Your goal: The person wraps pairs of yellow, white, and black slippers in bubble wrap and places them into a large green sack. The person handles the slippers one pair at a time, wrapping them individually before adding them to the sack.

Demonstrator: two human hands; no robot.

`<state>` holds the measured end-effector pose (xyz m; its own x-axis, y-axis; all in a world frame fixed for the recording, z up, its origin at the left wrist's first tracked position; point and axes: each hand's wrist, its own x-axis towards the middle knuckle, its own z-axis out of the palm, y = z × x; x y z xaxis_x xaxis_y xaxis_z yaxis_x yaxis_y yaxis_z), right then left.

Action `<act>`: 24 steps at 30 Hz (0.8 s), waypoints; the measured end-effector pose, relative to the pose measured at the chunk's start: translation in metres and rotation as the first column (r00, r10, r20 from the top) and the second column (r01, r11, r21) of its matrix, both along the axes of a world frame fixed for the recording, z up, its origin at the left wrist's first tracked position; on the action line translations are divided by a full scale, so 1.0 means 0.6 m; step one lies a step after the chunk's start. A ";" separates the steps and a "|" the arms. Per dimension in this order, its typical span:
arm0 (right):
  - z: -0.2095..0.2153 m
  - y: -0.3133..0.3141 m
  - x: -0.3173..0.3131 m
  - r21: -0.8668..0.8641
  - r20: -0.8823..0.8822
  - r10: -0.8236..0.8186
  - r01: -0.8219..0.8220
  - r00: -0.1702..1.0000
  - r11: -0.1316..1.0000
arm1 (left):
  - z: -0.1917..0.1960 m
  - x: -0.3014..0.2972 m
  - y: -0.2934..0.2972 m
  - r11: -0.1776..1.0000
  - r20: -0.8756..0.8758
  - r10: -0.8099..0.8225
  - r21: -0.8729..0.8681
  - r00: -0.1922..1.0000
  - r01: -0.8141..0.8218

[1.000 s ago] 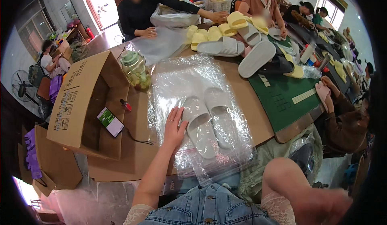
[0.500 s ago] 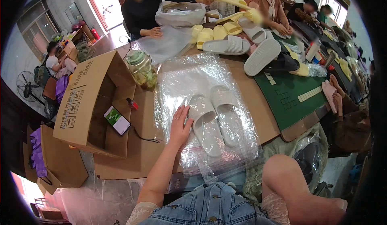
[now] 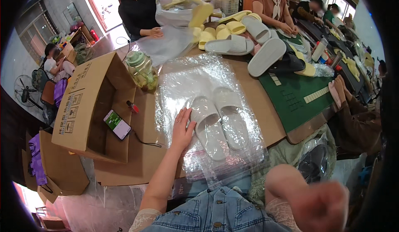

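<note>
- Pair of white slippers [image 3: 218, 122] lies inside the clear plastic bag [image 3: 208, 107] near the worktop [image 3: 257, 103] front edge; bag looks unsealed.
- Left hand [image 3: 183, 129] presses flat, fingers [image 3: 179, 117] spread, gripping nothing.
- Right hand [image 3: 320, 205] is blurred; grip cannot be told.

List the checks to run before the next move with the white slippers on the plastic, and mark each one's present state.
1. Both white slippers lie side by side on the clear plastic sheet: ok.
2. Left hand rests flat on the sheet beside the left slipper: ok.
3. Right hand is free, raised near the lower edge, blurred: cannot tell whether it holds anything.
4. Sheet lies flat under the pair: not ok, it is wrinkled.
5. Open cardboard box stands to the left, with a phone leaning in it: ok.
</note>
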<state>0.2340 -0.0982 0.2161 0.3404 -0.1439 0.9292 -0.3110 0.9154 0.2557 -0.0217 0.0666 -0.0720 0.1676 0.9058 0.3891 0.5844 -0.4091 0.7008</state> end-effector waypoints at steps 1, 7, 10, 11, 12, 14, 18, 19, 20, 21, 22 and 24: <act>-0.039 -0.006 0.021 -0.307 0.089 -0.109 0.131 0.990 0.943 | 0.000 -0.002 -0.001 1.000 -0.004 0.011 -0.005 1.000 -0.011; -0.203 0.148 -0.033 -0.504 0.853 0.129 0.862 0.506 -0.049 | 0.007 -0.006 -0.005 1.000 -0.003 0.009 0.001 1.000 -0.009; -0.368 0.217 -0.036 -0.216 0.976 0.020 0.972 0.219 -0.091 | 0.007 -0.002 0.000 1.000 -0.032 -0.016 -0.008 0.999 0.016; -0.399 0.231 -0.043 -0.168 0.985 -0.047 0.981 0.164 -0.097 | 0.002 -0.003 0.003 1.000 -0.043 -0.031 -0.004 0.999 0.031; -0.402 0.246 -0.053 -0.196 0.971 0.106 0.969 0.213 -0.149 | -0.002 0.000 0.004 0.999 -0.039 -0.035 -0.006 0.999 0.035; -0.410 0.265 -0.075 -0.268 0.921 0.223 0.934 0.320 -0.235 | -0.004 0.002 0.002 0.999 -0.044 -0.012 -0.046 0.999 0.010; -0.412 0.275 -0.078 -0.385 0.869 0.229 0.891 0.438 -0.242 | -0.016 -0.009 -0.001 0.995 -0.022 -0.048 -0.086 0.999 0.046; -0.425 0.276 -0.083 -0.401 0.874 0.201 0.890 0.442 -0.216 | -0.006 -0.012 -0.007 0.994 0.005 -0.043 -0.097 0.999 0.043; -0.442 0.285 -0.085 -0.402 0.887 0.167 0.898 0.431 -0.181 | -0.012 -0.015 -0.005 0.992 0.057 -0.049 -0.111 0.997 0.055; -0.458 0.288 -0.080 -0.402 0.898 0.137 0.906 0.418 -0.130 | -0.021 -0.019 -0.003 0.991 0.106 -0.038 -0.123 0.994 0.051; -0.458 0.276 -0.067 -0.401 0.898 0.135 0.905 0.419 -0.144 | -0.031 -0.018 0.000 0.994 0.133 -0.020 -0.106 0.991 0.034; -0.443 0.242 -0.049 -0.406 0.894 0.131 0.899 0.428 -0.166 | -0.042 -0.016 0.012 0.997 0.182 0.021 -0.074 0.983 -0.008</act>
